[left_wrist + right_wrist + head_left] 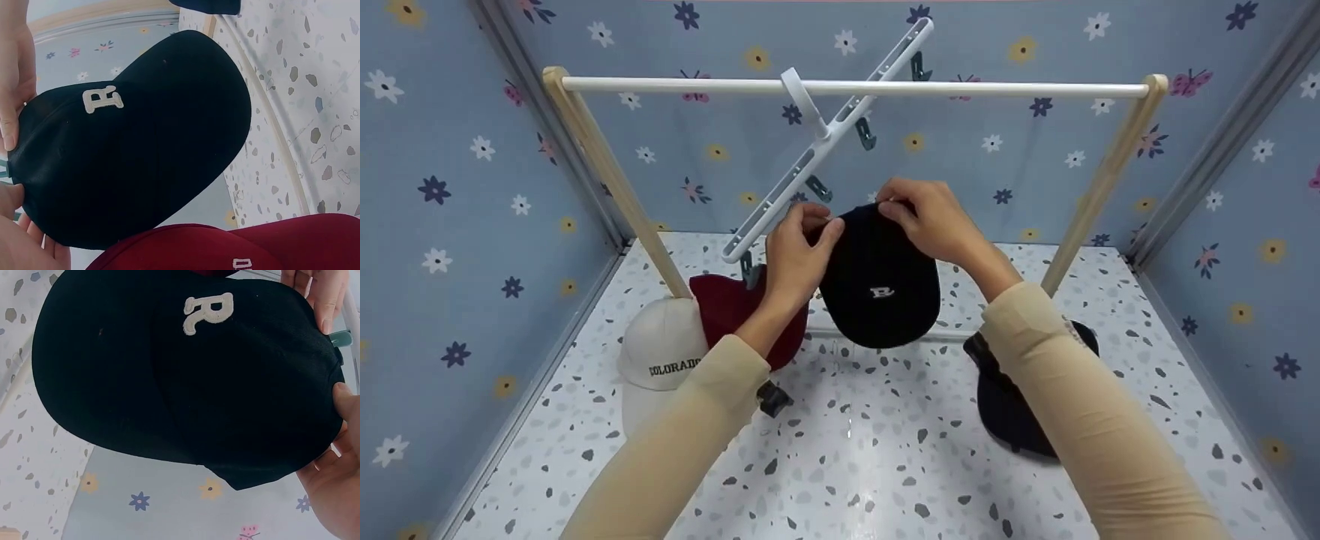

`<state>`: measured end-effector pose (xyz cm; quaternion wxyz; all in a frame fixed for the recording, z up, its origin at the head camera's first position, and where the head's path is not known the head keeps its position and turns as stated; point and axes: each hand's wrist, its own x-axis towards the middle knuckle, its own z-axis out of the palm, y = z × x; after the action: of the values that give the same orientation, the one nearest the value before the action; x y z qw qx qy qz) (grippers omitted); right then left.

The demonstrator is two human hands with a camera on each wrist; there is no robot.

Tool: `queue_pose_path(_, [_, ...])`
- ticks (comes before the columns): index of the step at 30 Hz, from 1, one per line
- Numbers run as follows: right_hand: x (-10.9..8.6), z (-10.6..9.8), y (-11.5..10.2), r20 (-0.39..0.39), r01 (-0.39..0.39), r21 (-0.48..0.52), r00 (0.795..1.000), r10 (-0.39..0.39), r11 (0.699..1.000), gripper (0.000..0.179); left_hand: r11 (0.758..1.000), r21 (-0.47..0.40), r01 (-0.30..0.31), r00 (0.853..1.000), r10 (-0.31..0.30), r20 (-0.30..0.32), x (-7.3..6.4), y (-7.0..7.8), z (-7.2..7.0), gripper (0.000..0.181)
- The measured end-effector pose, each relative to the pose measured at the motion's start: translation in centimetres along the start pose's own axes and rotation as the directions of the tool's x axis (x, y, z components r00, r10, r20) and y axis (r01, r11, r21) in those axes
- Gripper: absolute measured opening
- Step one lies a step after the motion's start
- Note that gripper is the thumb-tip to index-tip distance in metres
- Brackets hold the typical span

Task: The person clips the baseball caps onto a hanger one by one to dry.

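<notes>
A black baseball cap with a white letter R hangs brim down between both hands. My left hand pinches its upper left edge, thumb in front. The right hand pinches the upper right edge. In the right wrist view a green clip shows right at the cap's top edge, between the hands. The white hanger tilts steeply, its hook over the white rail; several dark green clips hang beneath it. From the lowest clip hangs a maroon cap, partly hidden by my left hand and wrist.
A white cap lettered COLORADO sits at left, partly behind the left sleeve. Another dark cap lies at right, partly under the right forearm. Wooden posts hold the rail over a speckled floor, with flowered walls around.
</notes>
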<state>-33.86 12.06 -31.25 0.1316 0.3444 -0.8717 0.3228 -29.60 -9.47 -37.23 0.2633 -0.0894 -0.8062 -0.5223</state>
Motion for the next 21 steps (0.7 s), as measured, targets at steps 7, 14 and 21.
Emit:
queue_pose_path(7, [0.25, -0.17, -0.26, 0.002, 0.023, -0.008, 1.0, -0.023, 1.0, 0.016, 0.997, -0.031, 0.068, 0.998, -0.068, -0.017, 0.3, 0.22, 0.14, 0.05])
queue_pose_path(14, [0.15, -0.16, -0.05, 0.002, 0.023, -0.009, 1.0, -0.023, 1.0, 0.017, 0.991, -0.093, 0.1, 0.995, -0.101, -0.008, 0.61, 0.11, 0.39, 0.059])
queue_pose_path(21, [-0.11, 0.04, 0.21, -0.005, 0.023, -0.002, 1.0, -0.023, 1.0, 0.016, 0.954, -0.28, 0.105, 0.993, -0.117, -0.025, 0.69, 0.13, 0.6, 0.055])
